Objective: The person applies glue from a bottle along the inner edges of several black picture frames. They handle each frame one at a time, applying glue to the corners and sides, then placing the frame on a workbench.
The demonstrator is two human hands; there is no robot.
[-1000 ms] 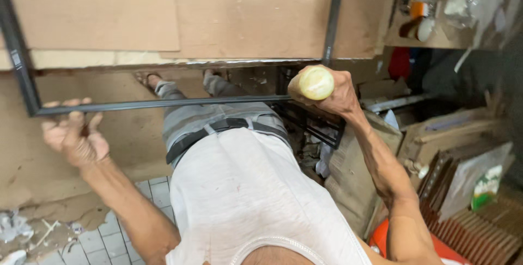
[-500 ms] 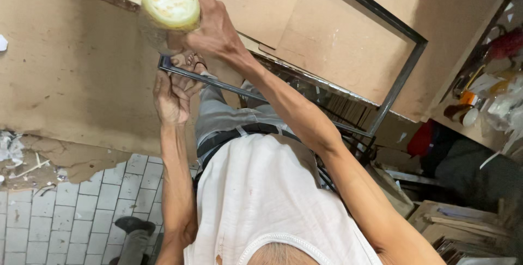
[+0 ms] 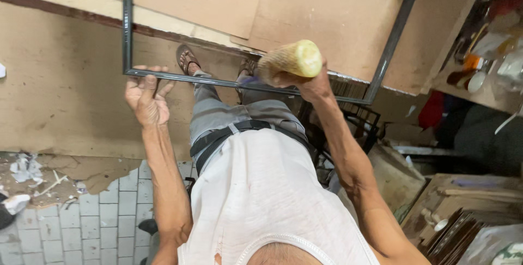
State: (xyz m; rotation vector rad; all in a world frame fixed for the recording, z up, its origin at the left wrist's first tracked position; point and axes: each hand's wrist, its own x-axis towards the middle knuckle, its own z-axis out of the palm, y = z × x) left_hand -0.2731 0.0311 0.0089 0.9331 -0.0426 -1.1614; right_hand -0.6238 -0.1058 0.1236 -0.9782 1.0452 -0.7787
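Observation:
A dark metal rectangular frame (image 3: 388, 47) lies over brown boards on the floor in front of me. My left hand (image 3: 146, 96) grips its near bar close to the left corner. My right hand (image 3: 305, 77) is closed around a pale yellowish cylindrical handle (image 3: 291, 60), held right over the same near bar towards its middle. The tool's working end is hidden behind the hand. Between my arms I see my white vest, belt, grey trousers and sandalled feet.
Brown boards (image 3: 60, 85) cover the floor under the frame, over grey paving tiles (image 3: 109, 221) with white debris (image 3: 24, 169) at the left. A cluttered shelf (image 3: 490, 63) and stacked cardboard and framed pieces (image 3: 468, 216) stand at the right.
The view has swung, so the frame now lies wide across the picture. My right hand with the handle has come down from the upper left to the middle of the near bar. The left hand stays on the bar.

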